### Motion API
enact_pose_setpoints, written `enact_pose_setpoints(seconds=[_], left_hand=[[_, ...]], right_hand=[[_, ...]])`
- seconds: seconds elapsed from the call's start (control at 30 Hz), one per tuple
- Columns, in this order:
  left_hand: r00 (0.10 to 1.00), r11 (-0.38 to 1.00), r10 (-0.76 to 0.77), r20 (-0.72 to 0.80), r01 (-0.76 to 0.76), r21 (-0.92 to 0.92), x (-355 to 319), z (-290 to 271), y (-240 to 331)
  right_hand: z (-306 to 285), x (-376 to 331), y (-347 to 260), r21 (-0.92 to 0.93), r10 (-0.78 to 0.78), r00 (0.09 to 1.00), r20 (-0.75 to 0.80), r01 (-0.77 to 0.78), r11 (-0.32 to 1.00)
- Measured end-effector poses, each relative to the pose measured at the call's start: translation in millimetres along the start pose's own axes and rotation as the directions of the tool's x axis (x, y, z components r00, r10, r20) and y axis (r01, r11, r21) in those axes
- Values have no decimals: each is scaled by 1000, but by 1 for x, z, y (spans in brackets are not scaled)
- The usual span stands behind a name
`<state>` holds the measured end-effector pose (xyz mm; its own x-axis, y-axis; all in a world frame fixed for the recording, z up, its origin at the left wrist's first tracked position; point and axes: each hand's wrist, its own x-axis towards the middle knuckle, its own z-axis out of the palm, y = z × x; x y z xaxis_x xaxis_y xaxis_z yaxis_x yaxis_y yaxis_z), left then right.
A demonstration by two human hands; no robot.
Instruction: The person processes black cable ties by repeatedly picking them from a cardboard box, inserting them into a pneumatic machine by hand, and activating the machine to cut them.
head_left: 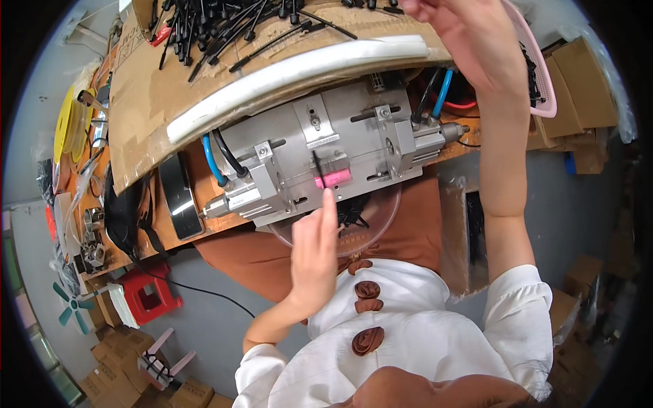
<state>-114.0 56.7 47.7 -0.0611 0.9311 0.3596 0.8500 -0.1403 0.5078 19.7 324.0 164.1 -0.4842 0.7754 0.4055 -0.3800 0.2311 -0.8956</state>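
Observation:
My left hand (314,251) reaches up from below with its index finger stretched out. The fingertip is at the lower end of a thin black rod (317,166), beside a pink block (332,178) on a grey metal fixture (299,156); whether it touches either I cannot tell. The thumb is hidden, and no grip shows. My right hand (476,41) is raised at the upper right, near a pile of black rod-shaped parts (224,27) on cardboard. Its fingers run partly out of the picture, so I cannot see whether they hold anything.
A white padded strip (299,75) edges the cardboard (136,136) above the fixture. A clear bowl (381,224) with black parts sits under the fixture. A phone (182,197) lies left, a pink basket (541,61) stands right. Blue and black hoses (212,160) bend up from the fixture.

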Motion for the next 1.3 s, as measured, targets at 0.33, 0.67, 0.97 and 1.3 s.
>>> enact_pose_setpoints(seconds=[0.33, 0.67, 0.97, 1.3], left_hand=[[997, 977, -15, 72, -1, 214, 10, 28, 7], [995, 994, -82, 58, 77, 75, 5, 0, 16], [988, 987, -153, -4, 153, 41, -5, -9, 7], [988, 986, -143, -58, 148, 82, 25, -33, -11]], right_hand=[[5, -75, -22, -78, -165, 986, 10, 165, 983], [62, -186, 51, -735, -266, 937, 225, 342, 586], [76, -200, 88, -792, 8, 957, 291, 237, 563], [78, -191, 75, -823, 101, 951, 292, 196, 533]])
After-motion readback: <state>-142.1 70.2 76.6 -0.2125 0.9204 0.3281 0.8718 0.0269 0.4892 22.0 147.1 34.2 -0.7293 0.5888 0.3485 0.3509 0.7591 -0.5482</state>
